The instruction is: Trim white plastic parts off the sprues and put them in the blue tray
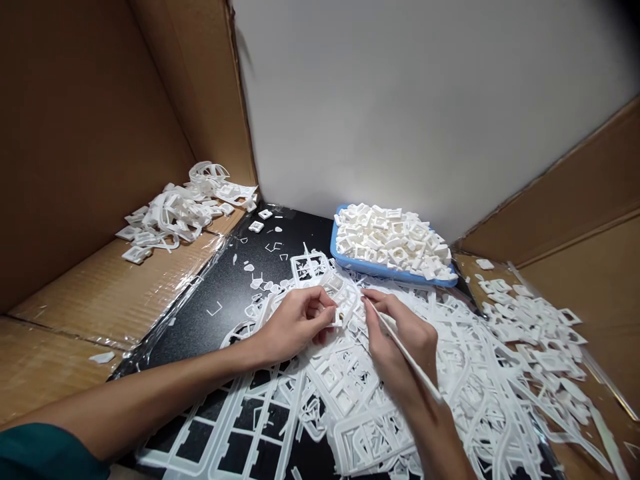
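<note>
In the head view, my left hand (294, 325) pinches a small white square plastic frame piece (337, 321) between thumb and fingertips. To its right, my right hand (404, 341) is closed around a long thin white stick-like tool (413, 363), held like a pen. Its tip is near the piece, but I cannot tell whether they touch. Beneath both hands lies a heap of white plastic frames and scraps (345, 380). A flat white lattice frame (260, 427) lies below my left wrist.
Behind my hands stands a blue tray (400, 272) heaped with small white square pieces (390, 233). More white pieces (175, 217) lie on cardboard at left, and others (537, 333) at right. Cardboard walls (90, 120) and a pale wall (400, 100) enclose the black tabletop (200, 327).
</note>
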`<action>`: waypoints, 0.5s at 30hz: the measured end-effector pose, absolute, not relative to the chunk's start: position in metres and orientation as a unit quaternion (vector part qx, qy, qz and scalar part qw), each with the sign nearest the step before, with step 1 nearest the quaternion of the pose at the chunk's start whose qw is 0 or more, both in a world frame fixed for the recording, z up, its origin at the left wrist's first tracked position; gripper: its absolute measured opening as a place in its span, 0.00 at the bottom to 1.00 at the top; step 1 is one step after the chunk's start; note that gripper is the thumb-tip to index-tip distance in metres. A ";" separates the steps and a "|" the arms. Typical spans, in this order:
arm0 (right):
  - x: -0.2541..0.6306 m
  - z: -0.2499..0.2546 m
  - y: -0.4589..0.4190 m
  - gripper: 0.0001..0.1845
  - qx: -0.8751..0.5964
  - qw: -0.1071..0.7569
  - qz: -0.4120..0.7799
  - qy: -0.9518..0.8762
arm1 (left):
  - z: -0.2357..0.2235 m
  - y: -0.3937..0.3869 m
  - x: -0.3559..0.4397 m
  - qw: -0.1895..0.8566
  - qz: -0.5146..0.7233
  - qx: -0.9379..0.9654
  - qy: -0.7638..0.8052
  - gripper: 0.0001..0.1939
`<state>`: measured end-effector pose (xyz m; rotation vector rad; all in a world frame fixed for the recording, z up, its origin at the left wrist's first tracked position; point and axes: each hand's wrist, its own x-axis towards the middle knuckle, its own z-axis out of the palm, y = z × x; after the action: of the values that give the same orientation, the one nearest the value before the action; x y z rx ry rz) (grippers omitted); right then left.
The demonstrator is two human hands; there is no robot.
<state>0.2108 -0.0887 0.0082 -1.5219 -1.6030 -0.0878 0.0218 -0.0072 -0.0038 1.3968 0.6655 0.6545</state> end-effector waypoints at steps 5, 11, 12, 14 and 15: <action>0.223 0.007 -0.088 0.07 -0.677 0.494 -0.043 -0.543 | -0.003 -0.007 0.021 0.660 0.298 0.627 0.287 0.13; 0.226 0.009 -0.089 0.11 -0.682 0.521 0.121 -0.500 | 0.002 -0.007 0.020 0.654 0.315 0.629 0.276 0.13; 0.225 0.010 -0.090 0.12 -0.680 0.518 0.141 -0.500 | 0.002 -0.007 0.019 0.652 0.318 0.631 0.274 0.14; 0.222 0.010 -0.091 0.13 -0.672 0.519 0.166 -0.501 | 0.003 -0.005 0.019 0.653 0.322 0.632 0.264 0.16; 0.221 0.010 -0.091 0.14 -0.666 0.521 0.177 -0.504 | 0.003 -0.004 0.019 0.658 0.324 0.629 0.258 0.17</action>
<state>0.2206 -0.0910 0.0100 -1.5948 -1.2069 0.4246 0.0187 -0.0043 0.0026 1.4245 0.5838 0.7327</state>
